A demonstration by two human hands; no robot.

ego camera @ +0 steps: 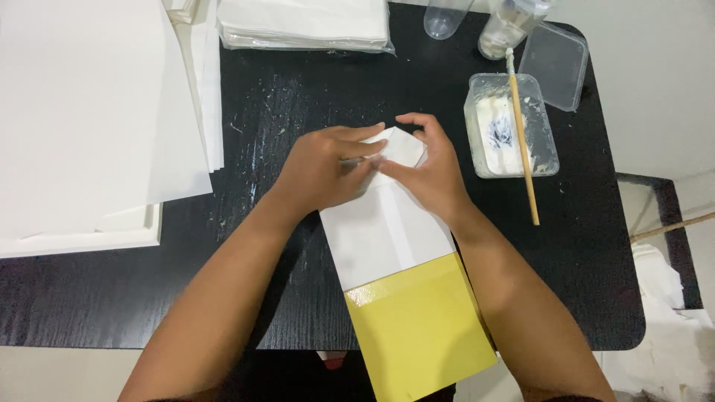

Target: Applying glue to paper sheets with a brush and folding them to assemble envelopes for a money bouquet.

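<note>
Seen from above, the left hand (324, 170) and right hand (432, 167) press their fingers together on the folded white top of a white-and-yellow paper bag (395, 275) lying on the black table (298, 97), hiding the fold beneath, while the bag's yellow end overhangs the near edge.

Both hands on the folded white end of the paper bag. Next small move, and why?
Probably press the fold flat: the left hand and right hand pinch the folded flap of the paper bag, and its tip seems to stand slightly raised.
</note>
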